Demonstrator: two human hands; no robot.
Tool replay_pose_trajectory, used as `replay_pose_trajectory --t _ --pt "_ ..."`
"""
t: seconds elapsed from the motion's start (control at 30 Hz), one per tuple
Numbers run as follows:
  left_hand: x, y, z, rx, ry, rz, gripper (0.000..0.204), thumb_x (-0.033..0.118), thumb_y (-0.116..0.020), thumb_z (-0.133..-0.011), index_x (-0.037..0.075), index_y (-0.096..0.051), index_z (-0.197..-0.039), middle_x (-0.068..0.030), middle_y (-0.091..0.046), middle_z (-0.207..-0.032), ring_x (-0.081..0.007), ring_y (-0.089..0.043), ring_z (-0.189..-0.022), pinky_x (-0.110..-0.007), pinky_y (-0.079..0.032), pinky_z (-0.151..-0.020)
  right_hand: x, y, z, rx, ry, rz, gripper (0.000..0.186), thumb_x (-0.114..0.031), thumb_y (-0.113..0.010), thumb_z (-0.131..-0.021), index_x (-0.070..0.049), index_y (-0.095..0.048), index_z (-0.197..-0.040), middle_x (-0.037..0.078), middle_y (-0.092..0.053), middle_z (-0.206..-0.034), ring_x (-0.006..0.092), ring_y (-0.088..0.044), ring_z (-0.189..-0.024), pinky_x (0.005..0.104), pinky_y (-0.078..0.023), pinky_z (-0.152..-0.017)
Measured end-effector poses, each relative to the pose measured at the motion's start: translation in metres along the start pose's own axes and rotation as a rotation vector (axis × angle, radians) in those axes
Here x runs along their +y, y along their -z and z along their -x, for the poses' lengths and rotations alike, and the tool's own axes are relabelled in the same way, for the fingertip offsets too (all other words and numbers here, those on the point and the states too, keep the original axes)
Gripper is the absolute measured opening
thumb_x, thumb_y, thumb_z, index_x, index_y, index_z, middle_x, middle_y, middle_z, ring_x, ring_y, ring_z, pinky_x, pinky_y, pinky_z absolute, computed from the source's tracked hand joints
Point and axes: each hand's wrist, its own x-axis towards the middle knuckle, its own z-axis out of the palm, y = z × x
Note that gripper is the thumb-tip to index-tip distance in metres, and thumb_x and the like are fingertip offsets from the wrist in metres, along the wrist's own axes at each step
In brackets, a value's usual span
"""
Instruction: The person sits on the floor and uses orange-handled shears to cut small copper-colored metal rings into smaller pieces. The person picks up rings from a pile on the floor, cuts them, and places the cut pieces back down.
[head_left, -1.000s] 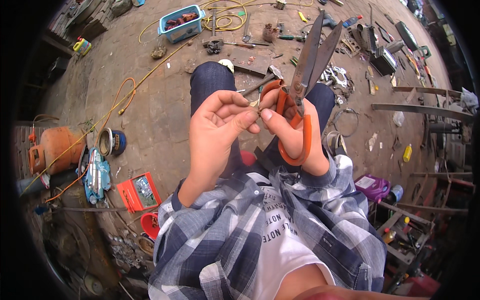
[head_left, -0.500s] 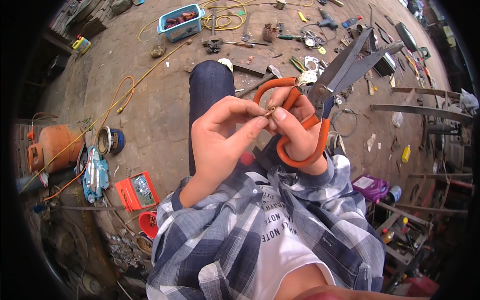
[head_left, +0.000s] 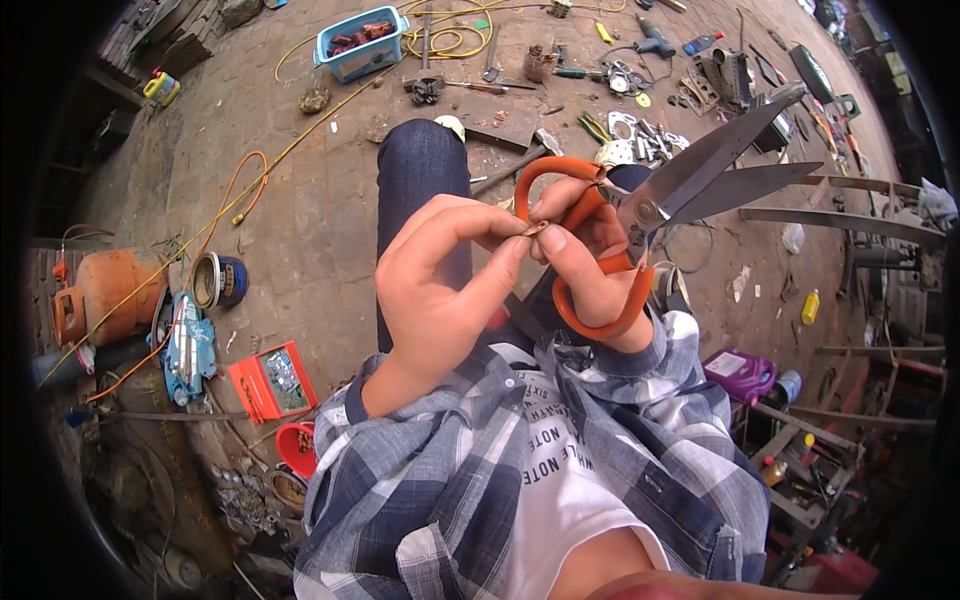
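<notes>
My left hand (head_left: 432, 272) is closed in a pinch, thumb and forefinger on a small copper-coloured piece (head_left: 537, 229). Against the other end of that piece press the thumb and finger of my right hand (head_left: 588, 272). A large pair of shears (head_left: 708, 150) with orange-covered handles also hangs in my right hand, its fingers through the loops. The dark blades stand apart and point away to the right. What the small piece is exactly, I cannot make out; fingertips cover part of it.
Ahead on the brick floor stands a blue tub (head_left: 365, 62) of reddish-brown pieces, near a hammer (head_left: 535, 155) and scattered tools. To the left are an orange gas cylinder (head_left: 105, 295), a hose (head_left: 255, 205) and a red box (head_left: 272, 383). A purple jug (head_left: 740, 375) and metal frames stand right.
The shears have swung clockwise, their blade tips moving right and toward me. Both hands keep their pinch on the small piece, which has tilted slightly; my left hand has shifted a little left.
</notes>
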Motion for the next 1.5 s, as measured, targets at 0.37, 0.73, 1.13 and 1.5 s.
replay_pose_trajectory --t 0.37,0.73,1.13,1.5 --pt "-0.001 -0.001 0.0 -0.037 0.311 0.597 0.014 -0.002 -0.061 -0.081 -0.006 -0.06 -0.094 -0.007 -0.062 -0.087 -0.0124 -0.059 -0.081 -0.023 -0.046 -0.074 -0.002 -0.001 -0.002 -0.035 0.0 -0.032 0.014 -0.009 -0.059 -0.082 0.003 -0.055 -0.088 0.005 -0.053 -0.082 0.01 -0.051 -0.074 0.0234 -0.042 -0.065" --pt "-0.006 0.0 0.0 -0.043 0.201 0.513 0.01 -0.001 -0.061 -0.083 -0.005 -0.058 -0.091 -0.0083 -0.062 -0.085 -0.0119 -0.059 -0.079 -0.023 -0.047 -0.072 0.011 0.006 0.0 -0.059 0.009 0.042 0.012 -0.011 -0.06 -0.081 -0.001 -0.055 -0.083 0.003 -0.052 -0.076 0.0079 -0.048 -0.069 0.0222 -0.039 -0.062" --pt "-0.008 -0.003 0.003 0.013 0.347 0.595 0.012 0.001 -0.058 -0.085 -0.005 -0.061 -0.095 -0.0071 -0.063 -0.088 -0.011 -0.059 -0.08 -0.022 -0.046 -0.071 0.009 0.0 0.001 0.013 -0.085 -0.073 0.014 -0.013 -0.059 -0.082 -0.001 -0.054 -0.087 0.003 -0.053 -0.08 0.0078 -0.049 -0.07 0.022 -0.04 -0.063" --pt "-0.008 0.0 0.002 0.024 0.388 0.671 0.012 0.0 -0.06 -0.082 -0.004 -0.061 -0.093 -0.0066 -0.064 -0.088 -0.0099 -0.059 -0.081 -0.022 -0.045 -0.074 0.005 -0.005 0.004 0.025 -0.057 -0.015 0.013 -0.008 -0.06 -0.081 0.002 -0.055 -0.089 0.006 -0.055 -0.084 0.0106 -0.054 -0.077 0.0237 -0.043 -0.07"
